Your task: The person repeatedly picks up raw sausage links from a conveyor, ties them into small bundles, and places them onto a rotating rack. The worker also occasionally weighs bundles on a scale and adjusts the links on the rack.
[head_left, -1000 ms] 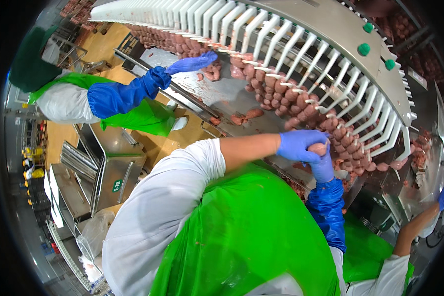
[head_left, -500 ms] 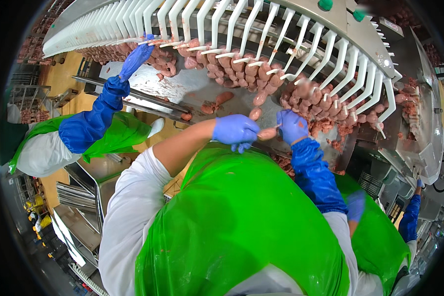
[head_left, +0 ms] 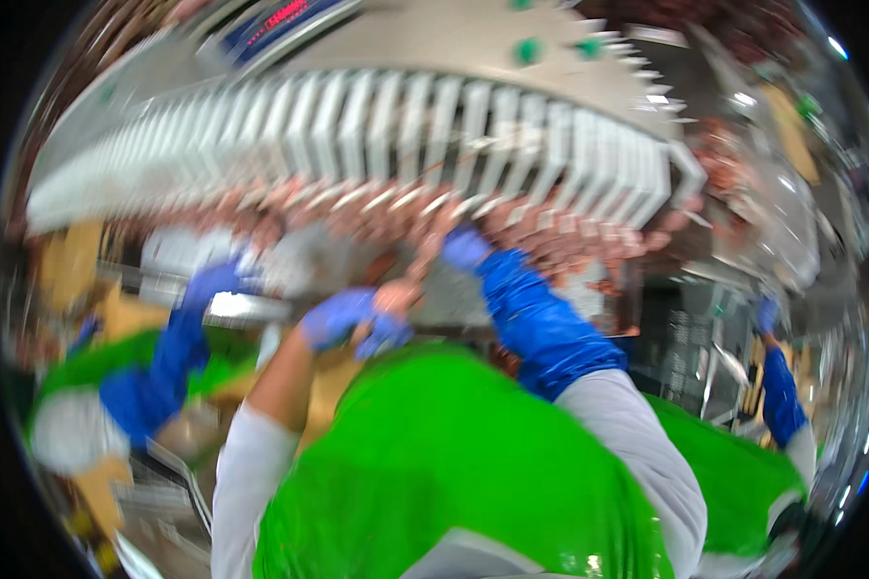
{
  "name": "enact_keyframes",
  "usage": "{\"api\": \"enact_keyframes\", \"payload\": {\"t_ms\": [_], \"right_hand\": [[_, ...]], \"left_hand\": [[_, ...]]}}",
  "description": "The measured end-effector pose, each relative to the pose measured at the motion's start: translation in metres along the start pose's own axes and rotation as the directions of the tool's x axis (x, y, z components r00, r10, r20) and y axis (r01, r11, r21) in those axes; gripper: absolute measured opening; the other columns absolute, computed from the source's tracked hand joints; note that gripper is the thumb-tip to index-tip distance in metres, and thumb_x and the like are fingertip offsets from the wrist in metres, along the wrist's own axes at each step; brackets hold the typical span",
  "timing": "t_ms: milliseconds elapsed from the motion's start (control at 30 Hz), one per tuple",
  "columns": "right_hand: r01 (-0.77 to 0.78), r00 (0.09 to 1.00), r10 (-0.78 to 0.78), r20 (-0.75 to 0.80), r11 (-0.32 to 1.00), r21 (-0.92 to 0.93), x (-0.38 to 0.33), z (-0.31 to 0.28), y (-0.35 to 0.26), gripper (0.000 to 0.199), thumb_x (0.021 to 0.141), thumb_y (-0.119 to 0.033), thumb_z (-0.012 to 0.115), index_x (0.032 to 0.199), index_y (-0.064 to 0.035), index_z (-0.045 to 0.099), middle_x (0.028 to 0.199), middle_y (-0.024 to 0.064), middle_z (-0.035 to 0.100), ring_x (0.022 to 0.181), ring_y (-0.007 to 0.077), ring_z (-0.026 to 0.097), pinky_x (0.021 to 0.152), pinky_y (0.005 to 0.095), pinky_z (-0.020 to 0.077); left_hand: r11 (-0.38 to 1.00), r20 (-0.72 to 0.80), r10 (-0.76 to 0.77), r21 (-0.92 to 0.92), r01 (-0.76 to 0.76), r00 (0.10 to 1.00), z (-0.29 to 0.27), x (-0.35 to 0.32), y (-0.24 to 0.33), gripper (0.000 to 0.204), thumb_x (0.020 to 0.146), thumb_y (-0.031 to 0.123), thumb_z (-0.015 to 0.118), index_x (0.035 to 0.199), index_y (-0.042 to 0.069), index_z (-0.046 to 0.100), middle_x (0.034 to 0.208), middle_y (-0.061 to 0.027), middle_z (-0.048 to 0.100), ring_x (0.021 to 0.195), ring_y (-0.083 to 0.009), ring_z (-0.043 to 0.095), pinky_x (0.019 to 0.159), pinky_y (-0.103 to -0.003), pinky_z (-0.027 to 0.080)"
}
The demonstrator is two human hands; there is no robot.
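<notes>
A string of pink sausage links (head_left: pixel 425 259) hangs from the row of white hooks (head_left: pixel 401 135) down toward my left hand. My left hand (head_left: pixel 352 318), in a purple-blue glove, is closed round the lower end, where a rounder sausage link (head_left: pixel 396 295) shows at the fingers. Higher up, close below the hook tips, is my right hand (head_left: pixel 466 248), gloved and coming out of a blue sleeve. It is beside the hanging links. Blur and the turn of the hand hide its fingers, so whether it grips anything is unclear.
Many more sausage links (head_left: pixel 570 227) hang along the curved hook row. Below lies a metal work surface (head_left: pixel 454 299). At left a co-worker's gloved hand (head_left: pixel 212 280) is at the same line; another co-worker's blue sleeve (head_left: pixel 780 391) shows at right.
My view has swung, so the hook row sits lower. My right hand has gone up to the hooks, away from my left hand. The co-worker's left-side hand has come down from the hooks.
</notes>
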State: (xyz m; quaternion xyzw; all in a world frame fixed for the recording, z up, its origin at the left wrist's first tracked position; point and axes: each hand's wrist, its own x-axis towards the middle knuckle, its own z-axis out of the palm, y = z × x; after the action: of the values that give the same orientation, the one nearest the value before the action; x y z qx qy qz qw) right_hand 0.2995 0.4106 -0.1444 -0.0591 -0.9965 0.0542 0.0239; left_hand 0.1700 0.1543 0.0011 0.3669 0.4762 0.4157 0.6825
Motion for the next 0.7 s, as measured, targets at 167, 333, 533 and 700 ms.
{"api": "enact_keyframes", "payload": {"t_ms": [167,333,533,700], "right_hand": [[-0.178,0.981,0.057,0.185,0.636,0.750,-0.022,-0.040,0.010,0.028,0.092,-0.030,0.054,0.095,-0.0052,0.066,0.084,0.0137,0.069,0.079,0.0301,0.067,0.074,0.0455,0.0520],[-0.193,0.954,-0.100,0.282,0.512,0.837,-0.037,-0.121,-0.020,0.037,0.087,-0.032,0.060,0.110,-0.0040,0.067,0.095,0.0120,0.072,0.083,0.0280,0.069,0.079,0.0441,0.0525],[-0.239,0.969,0.148,0.199,0.776,0.584,-0.045,-0.149,-0.052,0.041,0.090,-0.039,0.058,0.113,-0.0060,0.066,0.096,0.0189,0.070,0.088,0.0311,0.069,0.080,0.0426,0.0528],[-0.501,0.865,-0.038,0.500,-0.032,0.865,-0.080,-0.076,-0.064,0.033,0.095,-0.033,0.052,0.112,-0.0080,0.064,0.107,0.0146,0.070,0.090,0.0252,0.069,0.076,0.0365,0.0541]], "left_hand": [[0.736,-0.101,-0.487,0.487,0.470,0.868,-0.013,-0.027,0.029,0.046,0.099,0.045,0.050,0.089,0.005,0.070,0.080,-0.0075,0.072,0.056,-0.0160,0.063,0.052,-0.030,0.052],[0.607,-0.190,-0.346,0.701,0.373,0.919,0.013,0.031,0.045,0.033,0.094,0.034,0.055,0.104,0.004,0.066,0.086,-0.0100,0.071,0.062,-0.0193,0.065,0.056,-0.035,0.053],[0.509,-0.222,0.399,0.860,-0.014,0.889,0.021,0.073,0.041,0.048,0.078,0.031,0.073,0.113,0.001,0.060,0.087,-0.0172,0.068,0.087,-0.0292,0.068,0.078,-0.042,0.054],[0.528,-0.201,-0.112,0.818,0.230,0.973,0.024,0.050,0.051,0.050,0.078,0.037,0.072,0.115,0.004,0.064,0.098,-0.0245,0.068,0.101,-0.0397,0.065,0.089,-0.046,0.051]]}}
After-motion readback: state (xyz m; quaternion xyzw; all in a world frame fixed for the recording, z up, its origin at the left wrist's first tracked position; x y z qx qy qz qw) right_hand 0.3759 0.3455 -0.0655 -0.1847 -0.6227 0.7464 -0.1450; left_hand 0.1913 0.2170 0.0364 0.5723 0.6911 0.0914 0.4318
